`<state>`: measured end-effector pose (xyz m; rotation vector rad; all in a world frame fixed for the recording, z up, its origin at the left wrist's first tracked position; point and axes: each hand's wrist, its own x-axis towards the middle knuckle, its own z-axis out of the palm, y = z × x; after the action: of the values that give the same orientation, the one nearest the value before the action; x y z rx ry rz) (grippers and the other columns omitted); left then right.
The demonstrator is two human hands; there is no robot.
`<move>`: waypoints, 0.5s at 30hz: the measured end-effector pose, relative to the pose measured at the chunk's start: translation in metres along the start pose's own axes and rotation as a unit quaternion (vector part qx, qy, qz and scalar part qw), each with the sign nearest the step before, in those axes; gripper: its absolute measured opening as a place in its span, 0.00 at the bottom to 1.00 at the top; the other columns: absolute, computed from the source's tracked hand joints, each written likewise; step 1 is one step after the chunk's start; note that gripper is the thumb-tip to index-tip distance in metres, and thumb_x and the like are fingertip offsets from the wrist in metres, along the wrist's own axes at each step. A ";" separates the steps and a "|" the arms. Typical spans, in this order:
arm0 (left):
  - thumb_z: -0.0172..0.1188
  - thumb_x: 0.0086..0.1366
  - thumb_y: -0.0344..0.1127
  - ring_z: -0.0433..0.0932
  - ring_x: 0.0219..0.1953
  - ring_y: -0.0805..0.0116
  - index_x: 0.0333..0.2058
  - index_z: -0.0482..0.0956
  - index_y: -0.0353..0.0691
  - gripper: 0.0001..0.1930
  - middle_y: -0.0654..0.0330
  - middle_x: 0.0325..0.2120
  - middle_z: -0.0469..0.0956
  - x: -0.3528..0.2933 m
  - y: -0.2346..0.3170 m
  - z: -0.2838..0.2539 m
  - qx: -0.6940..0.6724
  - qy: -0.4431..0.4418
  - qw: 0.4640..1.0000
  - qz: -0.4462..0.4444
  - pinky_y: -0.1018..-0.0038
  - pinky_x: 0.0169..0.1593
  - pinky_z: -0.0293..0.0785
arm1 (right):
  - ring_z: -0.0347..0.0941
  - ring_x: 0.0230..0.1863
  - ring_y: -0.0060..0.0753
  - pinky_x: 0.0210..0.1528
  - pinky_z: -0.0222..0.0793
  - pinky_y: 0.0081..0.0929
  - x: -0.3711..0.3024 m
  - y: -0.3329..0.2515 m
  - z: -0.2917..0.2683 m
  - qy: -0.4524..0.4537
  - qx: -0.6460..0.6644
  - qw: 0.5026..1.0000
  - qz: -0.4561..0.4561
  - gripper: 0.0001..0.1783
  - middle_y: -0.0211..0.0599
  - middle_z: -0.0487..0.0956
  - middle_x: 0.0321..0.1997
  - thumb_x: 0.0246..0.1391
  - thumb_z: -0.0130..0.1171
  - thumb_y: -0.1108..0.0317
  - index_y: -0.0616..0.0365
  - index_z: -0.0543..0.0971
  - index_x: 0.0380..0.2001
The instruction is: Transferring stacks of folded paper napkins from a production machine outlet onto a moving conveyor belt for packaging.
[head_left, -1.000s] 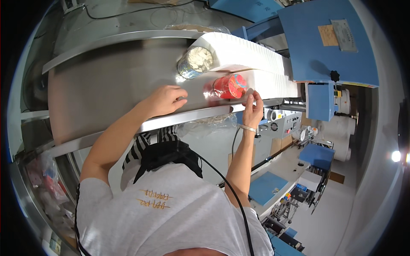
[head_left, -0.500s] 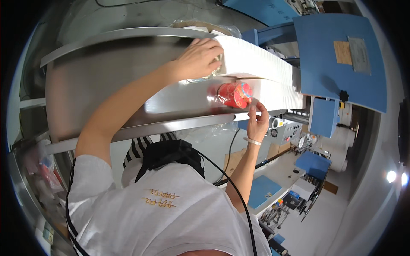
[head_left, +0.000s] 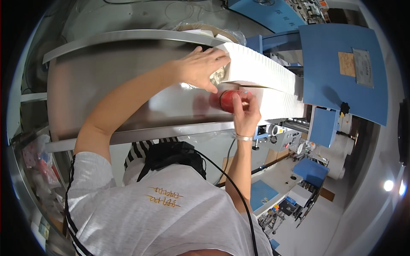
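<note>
My left hand (head_left: 203, 68) is open, fingers spread and thumb apart, with its fingertips at the near-left end of the far row of white flat pieces (head_left: 260, 64). Beside its palm, partly covered, is a shiny, pale, clear-wrapped object (head_left: 218, 76). My right hand (head_left: 247, 111), a band at its wrist, is curled over a red cylinder (head_left: 227, 101) that lies on the metal trough. Thumb and fingers close on the cylinder's right end and hide much of it. The cylinder sits at the left end of the nearer white row (head_left: 277, 102).
The metal trough (head_left: 106, 91) has raised rails (head_left: 141, 131) along both sides. Its right end meets a blue machine (head_left: 324, 64). Behind the far rail stands an open box with clear plastic (head_left: 205, 30). A black cable (head_left: 232, 183) runs across my shirt.
My right hand has moved left from beside the cylinder onto it. My left hand's fingers have spread, uncovering more of the clear-wrapped object. The view has shifted slightly.
</note>
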<state>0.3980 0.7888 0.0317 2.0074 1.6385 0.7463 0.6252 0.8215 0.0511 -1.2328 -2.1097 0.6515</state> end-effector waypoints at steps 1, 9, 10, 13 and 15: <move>0.70 0.43 0.45 0.62 0.58 0.55 0.59 0.59 0.37 0.45 0.54 0.58 0.59 0.000 0.002 0.000 0.008 0.001 1.000 0.000 0.55 0.55 0.61 | 0.73 0.22 0.27 0.28 0.69 0.25 0.005 -0.011 0.007 0.010 -0.040 0.999 -0.019 0.13 0.35 0.78 0.25 0.46 0.68 0.67 0.60 0.75 0.31; 0.67 0.41 0.37 0.64 0.56 0.54 0.59 0.59 0.37 0.44 0.53 0.58 0.60 -0.006 -0.003 0.002 -0.007 0.031 0.999 0.020 0.60 0.54 0.64 | 0.75 0.22 0.30 0.27 0.69 0.27 0.031 -0.013 0.024 0.012 -0.044 0.999 -0.019 0.16 0.37 0.78 0.26 0.48 0.66 0.64 0.61 0.72 0.35; 0.65 0.40 0.35 0.64 0.56 0.55 0.59 0.60 0.38 0.43 0.54 0.58 0.60 -0.006 -0.004 -0.001 -0.001 0.033 0.999 0.031 0.60 0.54 0.64 | 0.76 0.23 0.30 0.28 0.70 0.27 0.032 -0.009 0.022 0.008 -0.025 1.000 -0.009 0.16 0.37 0.78 0.26 0.49 0.66 0.64 0.61 0.72 0.35; 0.62 0.40 0.32 0.64 0.57 0.55 0.60 0.60 0.40 0.43 0.55 0.59 0.60 -0.007 -0.007 -0.012 0.002 0.011 1.000 0.029 0.60 0.56 0.63 | 0.76 0.26 0.30 0.31 0.70 0.27 0.036 -0.005 0.018 0.003 -0.048 0.999 -0.006 0.16 0.37 0.79 0.26 0.49 0.66 0.63 0.61 0.73 0.34; 0.61 0.39 0.31 0.63 0.57 0.56 0.60 0.60 0.41 0.43 0.57 0.60 0.60 -0.007 -0.008 -0.016 0.001 -0.012 1.000 0.017 0.60 0.57 0.62 | 0.76 0.28 0.31 0.33 0.70 0.27 0.038 -0.009 0.016 -0.004 -0.057 0.998 0.019 0.15 0.36 0.79 0.26 0.48 0.67 0.63 0.61 0.74 0.32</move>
<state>0.3805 0.7838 0.0377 2.0431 1.5955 0.7312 0.5941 0.8491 0.0557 -1.3366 -2.1607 0.5607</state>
